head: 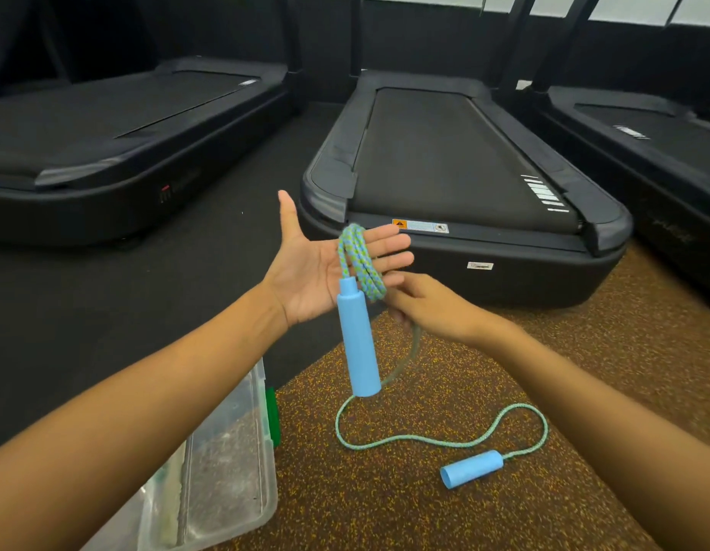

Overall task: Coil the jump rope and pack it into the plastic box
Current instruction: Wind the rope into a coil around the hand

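1. Spread flat, palm up, the left hand (313,264) grips nothing; loops of the rope (359,258) are wound around its straight fingers (389,248), and one blue handle (359,344) hangs down from them.
2. Right hand (428,308) sits just beside the left, fingers curled about the rope below the loops; motion blur hides how tightly it pinches.
3. Three black treadmills stand on the floor ahead; the middle treadmill (464,161) is nearest the hands.
4. A clear plastic box (230,463) lies open on the speckled floor (405,511) at lower left, a green clip (273,415) on its edge.
5. Loose rope trails down and curves over the floor to the second handle (471,469), lying well apart from the box.
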`<state>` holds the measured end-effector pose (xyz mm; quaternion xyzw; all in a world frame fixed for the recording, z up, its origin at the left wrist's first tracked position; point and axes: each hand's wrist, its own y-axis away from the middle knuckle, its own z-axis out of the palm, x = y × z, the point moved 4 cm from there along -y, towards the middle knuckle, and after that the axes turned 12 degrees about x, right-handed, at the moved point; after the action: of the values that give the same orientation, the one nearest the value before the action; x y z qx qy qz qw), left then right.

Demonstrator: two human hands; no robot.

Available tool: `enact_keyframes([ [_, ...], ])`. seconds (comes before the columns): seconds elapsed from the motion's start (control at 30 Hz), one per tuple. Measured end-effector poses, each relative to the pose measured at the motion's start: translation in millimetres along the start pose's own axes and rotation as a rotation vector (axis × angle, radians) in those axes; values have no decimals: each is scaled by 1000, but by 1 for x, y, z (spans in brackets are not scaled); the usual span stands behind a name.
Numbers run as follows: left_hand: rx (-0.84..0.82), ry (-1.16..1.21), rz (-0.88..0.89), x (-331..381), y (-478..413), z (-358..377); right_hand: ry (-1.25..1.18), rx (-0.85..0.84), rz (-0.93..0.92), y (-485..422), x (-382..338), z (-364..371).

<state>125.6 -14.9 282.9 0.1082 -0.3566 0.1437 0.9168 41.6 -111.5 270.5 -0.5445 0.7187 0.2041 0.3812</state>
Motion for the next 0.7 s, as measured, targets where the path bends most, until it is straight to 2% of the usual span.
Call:
enact_keyframes([
  [0.33,171,44,149,21,1,-20,222,-232,-50,10,-12,18],
  [0.53,205,6,114,21,3,-25,498,-178,-245,9,-43,13],
  [0.7,224,-88,44,15,4,-22,602,-107,-261,8,-57,0],
])
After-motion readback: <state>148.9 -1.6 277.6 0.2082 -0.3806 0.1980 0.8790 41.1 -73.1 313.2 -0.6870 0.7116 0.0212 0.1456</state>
